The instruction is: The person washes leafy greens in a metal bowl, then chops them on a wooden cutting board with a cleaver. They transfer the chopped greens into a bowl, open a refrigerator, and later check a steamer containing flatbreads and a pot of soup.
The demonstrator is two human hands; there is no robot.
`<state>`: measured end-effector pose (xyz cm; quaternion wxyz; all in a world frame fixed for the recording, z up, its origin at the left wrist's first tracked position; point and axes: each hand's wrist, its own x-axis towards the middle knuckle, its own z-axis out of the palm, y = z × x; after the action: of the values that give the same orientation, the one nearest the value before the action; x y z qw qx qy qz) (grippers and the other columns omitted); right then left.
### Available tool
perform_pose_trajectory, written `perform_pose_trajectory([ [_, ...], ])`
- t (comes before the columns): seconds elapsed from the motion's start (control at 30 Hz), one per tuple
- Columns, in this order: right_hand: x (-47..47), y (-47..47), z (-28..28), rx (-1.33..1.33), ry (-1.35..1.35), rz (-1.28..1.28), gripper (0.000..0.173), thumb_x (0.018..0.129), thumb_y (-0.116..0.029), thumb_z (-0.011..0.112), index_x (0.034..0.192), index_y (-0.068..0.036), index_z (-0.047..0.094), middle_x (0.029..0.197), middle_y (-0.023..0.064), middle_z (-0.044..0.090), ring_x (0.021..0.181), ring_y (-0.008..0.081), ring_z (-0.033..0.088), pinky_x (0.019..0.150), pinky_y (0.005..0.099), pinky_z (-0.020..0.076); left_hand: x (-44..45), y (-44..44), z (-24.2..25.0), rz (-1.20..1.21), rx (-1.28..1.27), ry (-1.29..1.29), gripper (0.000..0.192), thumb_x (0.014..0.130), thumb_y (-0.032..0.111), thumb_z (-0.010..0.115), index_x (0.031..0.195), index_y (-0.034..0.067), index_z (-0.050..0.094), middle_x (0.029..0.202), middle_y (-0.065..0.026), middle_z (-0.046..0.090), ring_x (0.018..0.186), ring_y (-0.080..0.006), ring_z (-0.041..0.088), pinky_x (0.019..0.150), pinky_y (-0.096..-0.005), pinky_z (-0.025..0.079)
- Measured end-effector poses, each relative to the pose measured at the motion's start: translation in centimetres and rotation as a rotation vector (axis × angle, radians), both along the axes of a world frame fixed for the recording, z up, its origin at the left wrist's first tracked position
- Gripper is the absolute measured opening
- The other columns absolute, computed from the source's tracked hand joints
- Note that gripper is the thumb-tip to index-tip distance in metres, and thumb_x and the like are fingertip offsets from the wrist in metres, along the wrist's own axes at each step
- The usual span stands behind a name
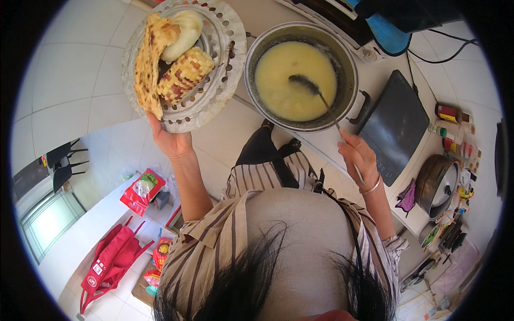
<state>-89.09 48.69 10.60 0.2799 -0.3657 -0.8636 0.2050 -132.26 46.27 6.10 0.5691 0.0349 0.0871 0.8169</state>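
My left hand [173, 141] grips the near edge of a round perforated metal steamer tray [231, 86]. On it sit a piece of browned flatbread [148, 68], a pale steamed bun [185, 34] and a chunk of yellow and dark red corn on the cob [186, 75]. In my right hand [358, 154] is the thin handle of a metal ladle [329, 106]. The ladle's head rests partly sunk in yellow porridge-like liquid [281, 84]. A deep metal pot [355, 76] with a black side handle contains this liquid, right of the tray.
A black flat cooktop [395, 124] lies right of the pot. Farther along the counter are a purple cloth [406, 196], a lidded pot [437, 184] and several jars [449, 130]. A red apron [110, 265] hangs at lower left, near a red packet [142, 190].
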Motion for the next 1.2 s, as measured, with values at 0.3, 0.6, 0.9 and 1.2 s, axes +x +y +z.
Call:
perform_pose_trajectory([
  [0.3, 0.5, -1.5, -0.8, 0.115, -0.253, 0.084, 0.031, 0.075, -0.003, 0.066, 0.105, -0.005, 0.061, 0.117, 0.0198, 0.059, 0.103, 0.0346, 0.061, 0.08, 0.0365, 0.0543, 2.4, 0.5, 1.4, -0.111, -0.041, -0.034, 0.047, 0.1, 0.031, 0.042, 0.14, 0.006, 0.039, 0.145, -0.0122, 0.039, 0.133, -0.0314, 0.036, 0.112, -0.0522, 0.025],
  [0.6, 1.4, -2.2, -0.4, 0.187, -0.256, -0.04, 0.037, 0.072, 0.002, 0.061, 0.107, -0.008, 0.064, 0.122, 0.014, 0.059, 0.107, 0.0295, 0.06, 0.085, 0.035, 0.0519, 9.4, 0.8, -0.6, -0.256, -0.25, -0.098, 0.05, 0.099, 0.04, 0.043, 0.139, 0.009, 0.041, 0.142, -0.0105, 0.044, 0.129, -0.0328, 0.042, 0.105, -0.057, 0.034],
  [0.9, 1.1, 9.8, -2.2, -0.821, 0.691, -0.592, 0.024, 0.093, -0.022, 0.059, 0.096, 0.001, 0.067, 0.077, 0.0008, 0.061, 0.072, 0.0091, 0.052, 0.067, 0.0256, 0.0441, 15.7, 2.8, -0.9, -0.379, -0.384, 0.123, 0.048, 0.1, 0.035, 0.043, 0.138, 0.006, 0.04, 0.141, -0.0113, 0.045, 0.129, -0.0295, 0.043, 0.109, -0.0479, 0.033],
  [1.2, 0.9, 14.0, -5.1, -0.866, 0.639, -0.607, 0.02, 0.089, -0.016, 0.063, 0.096, 0.002, 0.068, 0.073, -0.0044, 0.057, 0.064, 0.0065, 0.046, 0.06, 0.0229, 0.0388, 15.9, 3.7, -0.7, -0.466, -0.513, 0.331, 0.049, 0.1, 0.038, 0.042, 0.138, 0.006, 0.039, 0.137, -0.0106, 0.048, 0.125, -0.0264, 0.047, 0.104, -0.0448, 0.039],
])
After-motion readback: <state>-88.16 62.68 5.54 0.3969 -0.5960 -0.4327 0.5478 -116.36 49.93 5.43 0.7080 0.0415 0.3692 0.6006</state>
